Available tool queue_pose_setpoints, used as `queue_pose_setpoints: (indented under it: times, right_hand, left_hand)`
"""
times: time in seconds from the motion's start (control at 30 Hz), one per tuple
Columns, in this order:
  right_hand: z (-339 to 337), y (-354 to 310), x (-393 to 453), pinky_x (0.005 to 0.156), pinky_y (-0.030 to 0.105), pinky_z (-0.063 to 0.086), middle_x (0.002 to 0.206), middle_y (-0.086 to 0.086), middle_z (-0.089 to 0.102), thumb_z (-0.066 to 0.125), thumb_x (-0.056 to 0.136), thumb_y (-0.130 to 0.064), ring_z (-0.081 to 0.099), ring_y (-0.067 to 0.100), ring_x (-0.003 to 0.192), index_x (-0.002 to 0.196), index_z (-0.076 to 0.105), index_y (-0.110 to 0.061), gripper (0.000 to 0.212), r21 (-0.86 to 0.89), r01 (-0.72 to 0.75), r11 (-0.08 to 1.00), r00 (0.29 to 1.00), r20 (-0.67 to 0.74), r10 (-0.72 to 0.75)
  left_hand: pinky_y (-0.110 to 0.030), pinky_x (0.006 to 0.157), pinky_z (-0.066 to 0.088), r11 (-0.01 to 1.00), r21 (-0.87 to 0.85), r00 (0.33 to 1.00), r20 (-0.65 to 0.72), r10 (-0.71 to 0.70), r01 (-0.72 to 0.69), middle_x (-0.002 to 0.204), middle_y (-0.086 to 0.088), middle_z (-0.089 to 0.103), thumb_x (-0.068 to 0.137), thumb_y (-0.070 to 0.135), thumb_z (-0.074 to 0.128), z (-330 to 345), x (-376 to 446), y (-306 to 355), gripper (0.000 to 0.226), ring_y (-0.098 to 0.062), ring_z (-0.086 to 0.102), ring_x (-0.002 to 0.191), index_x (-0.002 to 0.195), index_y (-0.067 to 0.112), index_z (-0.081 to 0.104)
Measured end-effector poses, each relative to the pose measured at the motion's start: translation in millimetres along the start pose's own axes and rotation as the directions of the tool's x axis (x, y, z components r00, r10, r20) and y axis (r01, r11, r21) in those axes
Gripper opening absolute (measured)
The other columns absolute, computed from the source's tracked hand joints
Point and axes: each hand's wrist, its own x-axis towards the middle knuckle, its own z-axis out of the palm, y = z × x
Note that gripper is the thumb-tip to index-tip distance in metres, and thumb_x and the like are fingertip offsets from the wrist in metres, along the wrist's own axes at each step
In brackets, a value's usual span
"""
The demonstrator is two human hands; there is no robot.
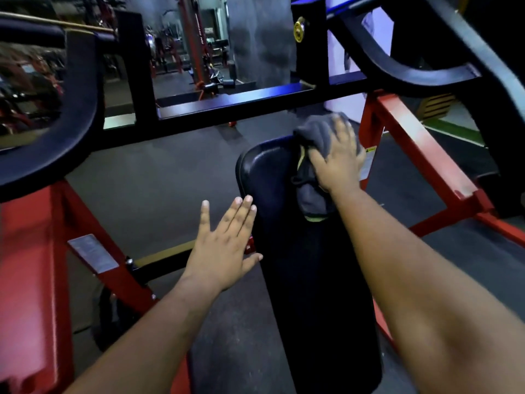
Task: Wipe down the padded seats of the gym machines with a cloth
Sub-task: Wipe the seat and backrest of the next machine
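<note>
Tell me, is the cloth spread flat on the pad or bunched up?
Bunched up. The grey cloth lies crumpled in folds under the right hand, which presses it on the far end of the black pad.

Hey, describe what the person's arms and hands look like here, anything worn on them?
Both forearms are bare as far as the view shows; no sleeves, gloves, watch or wristband appear. The left hand has short, plain fingernails and no visible rings. The right hand also looks bare, with no jewellery that can be made out, though its fingers are slightly blurred.
</note>
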Motion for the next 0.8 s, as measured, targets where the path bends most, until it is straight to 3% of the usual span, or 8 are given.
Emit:
queue_pose_setpoints:
  times: [0.07, 0.1, 0.17, 0.3, 0.43, 0.6, 0.7, 0.8]
  right_hand:
    - [13, -22, -12, 0.118, 0.065, 0.016, 0.170, -0.007, 0.017, 0.044, 0.082, -0.055, 0.011, 0.024, 0.157, 0.155, 0.036, -0.036, 0.076, 0.055, -0.177, 0.983, 0.981, -0.072, 0.181]
    - [20, -39, -20, 0.118, 0.066, 0.014, 0.171, -0.008, 0.016, 0.044, 0.081, -0.055, 0.010, 0.026, 0.157, 0.156, 0.034, -0.038, 0.077, 0.032, -0.136, 0.990, 0.987, -0.077, 0.138]
    - [28, -64, -38, 0.117, 0.065, 0.012, 0.170, -0.010, 0.015, 0.048, 0.079, -0.056, 0.008, 0.027, 0.158, 0.157, 0.031, -0.043, 0.080, -0.017, 0.084, 0.996, 0.996, -0.040, -0.085]
    - [38, -48, -81, 0.119, 0.064, 0.015, 0.172, -0.003, 0.011, 0.052, 0.080, -0.061, 0.008, 0.028, 0.158, 0.160, 0.026, -0.040, 0.087, -0.111, 0.331, 0.937, 0.943, 0.006, -0.332]
    - [59, -28, -148, 0.119, 0.063, 0.016, 0.171, 0.002, 0.015, 0.054, 0.084, -0.063, 0.011, 0.030, 0.158, 0.160, 0.029, -0.037, 0.084, -0.132, 0.356, 0.925, 0.934, 0.023, -0.356]
    - [76, -12, -195, 0.120, 0.062, 0.014, 0.170, 0.003, 0.019, 0.054, 0.085, -0.059, 0.014, 0.030, 0.157, 0.159, 0.034, -0.035, 0.080, -0.119, 0.312, 0.943, 0.950, 0.031, -0.311]
    - [85, 2, -224, 0.120, 0.061, 0.012, 0.169, 0.004, 0.022, 0.054, 0.086, -0.060, 0.015, 0.031, 0.157, 0.158, 0.036, -0.035, 0.078, -0.109, 0.292, 0.950, 0.956, 0.036, -0.290]
    - [97, 20, -256, 0.119, 0.062, 0.014, 0.168, 0.005, 0.025, 0.056, 0.087, -0.060, 0.017, 0.031, 0.156, 0.157, 0.036, -0.034, 0.078, -0.102, 0.266, 0.958, 0.964, 0.036, -0.264]
  left_hand:
    - [-0.071, 0.119, -0.007, 1.000, -0.003, 1.000, -0.015, 0.005, -0.005, 0.169, -0.003, -0.018, 0.098, 0.072, 0.026, 1, 1, -2, 0.092, -0.018, -0.017, 0.156, 0.161, 0.014, -0.007]
    - [-0.071, 0.119, -0.006, 1.000, -0.023, 1.000, -0.023, -0.004, 0.004, 0.171, -0.002, -0.014, 0.098, 0.070, 0.024, 2, -1, -2, 0.089, -0.018, -0.013, 0.157, 0.162, 0.015, -0.003]
    - [-0.071, 0.120, -0.002, 0.997, -0.067, 0.997, -0.071, -0.031, 0.027, 0.172, -0.002, 0.002, 0.096, 0.068, 0.024, 7, -2, -3, 0.085, -0.018, 0.000, 0.159, 0.163, 0.016, 0.010]
    - [-0.070, 0.121, 0.001, 0.992, -0.123, 0.996, -0.080, -0.025, 0.015, 0.169, -0.004, 0.021, 0.096, 0.063, 0.032, 22, -14, -2, 0.082, -0.018, 0.015, 0.157, 0.161, 0.014, 0.024]
    - [-0.072, 0.120, 0.009, 0.994, -0.077, 0.997, -0.033, 0.071, -0.074, 0.163, -0.008, 0.039, 0.096, 0.061, 0.036, 38, -32, 5, 0.077, -0.021, 0.025, 0.155, 0.156, 0.012, 0.039]
    - [-0.066, 0.123, 0.007, 0.988, -0.041, 0.989, -0.031, 0.147, -0.148, 0.162, -0.009, 0.040, 0.096, 0.054, 0.052, 44, -43, 12, 0.077, -0.022, 0.028, 0.155, 0.158, 0.012, 0.035]
    - [-0.062, 0.121, 0.025, 0.963, -0.003, 0.957, -0.118, 0.266, -0.268, 0.141, -0.015, 0.062, 0.098, 0.046, 0.054, 63, -60, 24, 0.057, -0.028, 0.051, 0.140, 0.140, 0.007, 0.058]
    - [-0.050, 0.102, 0.047, 0.927, -0.037, 0.889, -0.299, 0.346, -0.373, 0.092, -0.011, 0.071, 0.101, 0.040, 0.049, 76, -73, 39, 0.036, -0.033, 0.067, 0.095, 0.100, 0.011, 0.069]
